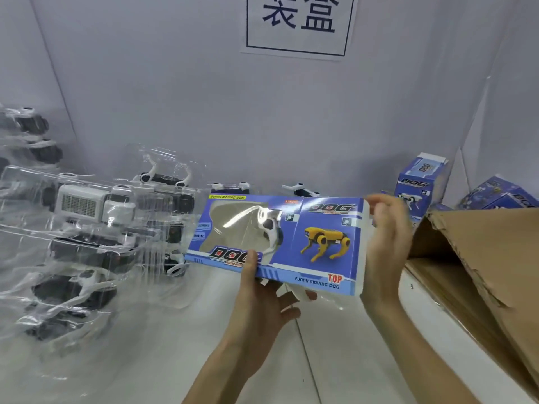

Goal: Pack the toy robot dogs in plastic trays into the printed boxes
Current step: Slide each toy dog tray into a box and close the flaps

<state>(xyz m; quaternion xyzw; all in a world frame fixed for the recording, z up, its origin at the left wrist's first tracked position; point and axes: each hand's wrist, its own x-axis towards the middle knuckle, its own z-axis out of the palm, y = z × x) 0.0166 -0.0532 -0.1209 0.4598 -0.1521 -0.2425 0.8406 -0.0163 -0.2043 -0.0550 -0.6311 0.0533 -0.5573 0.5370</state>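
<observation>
box: the printed box point(320, 228) is up in the air over the surface point(175, 345), lying flat with its picture side up.
left hand: the left hand point(262, 301) holds the near edge of the box, with the thumb on top and the fingers under it.
right hand: the right hand point(385, 237) is at the right end of the box. its fingers curl over the top corner and grip it.
dog: a white and black toy dog point(272, 228) shows through the right part of the box window. the left part of the window looks bare, so i think the dog is only part way in.
done: a few other boxes point(417, 182) stand at the back right, by the brown carton point(478, 258). i cannot tell if they are full.
left to do: many trays point(81, 228) with dogs in them sit in piles on the left. i think this dog needs a push all the way in and the end needs shutting. then all those trays need boxes too.
how far: near the start, i would say.
</observation>
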